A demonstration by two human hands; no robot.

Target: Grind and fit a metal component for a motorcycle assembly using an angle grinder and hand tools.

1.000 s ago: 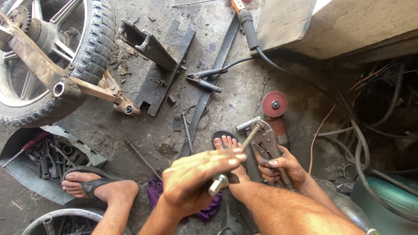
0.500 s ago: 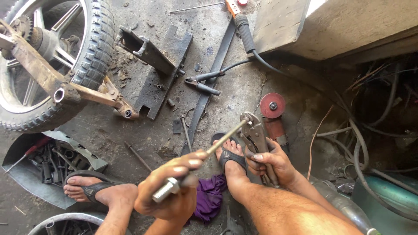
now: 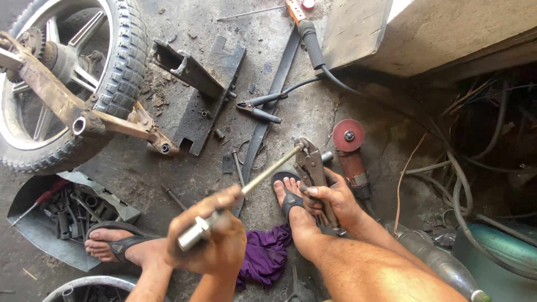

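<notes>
A long bolt (image 3: 246, 187) is being gripped by the left hand (image 3: 210, 235); its far end is being clamped in locking pliers (image 3: 313, 170). The pliers are being held by the right hand's (image 3: 330, 198) closed fingers, beside an angle grinder (image 3: 351, 154).

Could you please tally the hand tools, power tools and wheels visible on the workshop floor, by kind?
Locking pliers, held by the right hand: 1
Long bolt, held by the left hand: 1
Needle-nose pliers: 1
Angle grinder: 1
Spoked wheel with tyre: 1
Total: 5
</notes>
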